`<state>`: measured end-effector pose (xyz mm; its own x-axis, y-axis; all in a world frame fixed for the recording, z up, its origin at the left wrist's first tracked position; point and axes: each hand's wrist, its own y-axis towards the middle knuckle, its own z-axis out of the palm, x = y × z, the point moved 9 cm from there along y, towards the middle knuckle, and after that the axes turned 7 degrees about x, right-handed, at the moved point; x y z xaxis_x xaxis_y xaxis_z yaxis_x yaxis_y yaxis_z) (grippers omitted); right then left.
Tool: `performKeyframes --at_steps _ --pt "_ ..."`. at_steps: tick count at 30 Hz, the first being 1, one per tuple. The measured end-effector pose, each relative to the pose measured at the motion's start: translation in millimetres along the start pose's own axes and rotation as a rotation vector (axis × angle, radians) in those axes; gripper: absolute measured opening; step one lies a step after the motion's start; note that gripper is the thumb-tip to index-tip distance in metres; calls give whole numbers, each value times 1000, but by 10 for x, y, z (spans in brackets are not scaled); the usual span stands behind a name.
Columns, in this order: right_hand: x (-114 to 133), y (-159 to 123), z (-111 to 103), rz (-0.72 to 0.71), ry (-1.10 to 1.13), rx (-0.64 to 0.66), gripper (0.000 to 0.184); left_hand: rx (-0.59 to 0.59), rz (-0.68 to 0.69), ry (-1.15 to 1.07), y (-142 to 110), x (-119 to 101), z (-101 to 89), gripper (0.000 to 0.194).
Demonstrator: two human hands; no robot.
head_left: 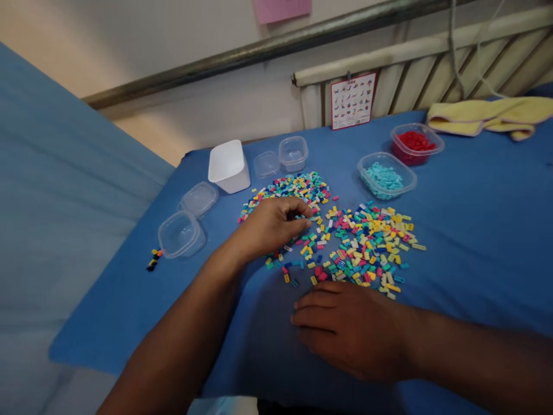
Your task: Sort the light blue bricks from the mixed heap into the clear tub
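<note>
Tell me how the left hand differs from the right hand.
The left hand curls its thumb and fingers toward each other; the right hand is palm down, fingers outstretched. The left hand reaches over the left heap of bricks, while the right hand is by the near edge of the right heap. Both are bare.

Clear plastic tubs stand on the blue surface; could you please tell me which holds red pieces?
The back right tub, beside the yellow cloth; the nearer right tub holds light-blue pieces, and the two left tubs show none.
</note>
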<state>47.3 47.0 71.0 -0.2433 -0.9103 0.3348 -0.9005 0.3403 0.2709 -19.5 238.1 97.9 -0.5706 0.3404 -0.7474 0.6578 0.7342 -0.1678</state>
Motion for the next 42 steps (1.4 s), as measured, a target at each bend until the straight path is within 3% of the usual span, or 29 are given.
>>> performKeyframes --at_steps 3,8,12,17,21,26,29,32,34,37,42 --pt "-20 16 3 0 -14 37 24 36 89 92 261 -326 97 15" --pt "-22 50 -21 -11 -53 52 21 -31 293 242 867 -961 170 8" --pt "-11 62 -45 -37 -77 44 19 -3 349 487 1308 -1305 366 19" --pt "-31 52 -34 -30 -81 16 20 180 352 737 1559 -1499 724 29" --pt "-37 48 -34 -30 -62 21 18 126 361 726 1533 -1553 642 30" --pt "-19 48 -80 -19 -28 36 19 16 305 607 1180 -1266 95 22" --pt "9 39 -82 -7 -10 27 20 -75 155 551 773 -848 -367 17" --pt "24 26 -49 12 1 7 24 -88 -70 552 288 -318 -684 15" --pt "26 16 -20 24 6 -5 26 -61 -164 555 -9 -25 -763 14" --pt "31 -5 3 26 15 -23 28 -12 -268 547 -333 305 -736 13" --pt "29 -52 12 41 47 -62 30 44 -345 582 -576 537 -599 16"
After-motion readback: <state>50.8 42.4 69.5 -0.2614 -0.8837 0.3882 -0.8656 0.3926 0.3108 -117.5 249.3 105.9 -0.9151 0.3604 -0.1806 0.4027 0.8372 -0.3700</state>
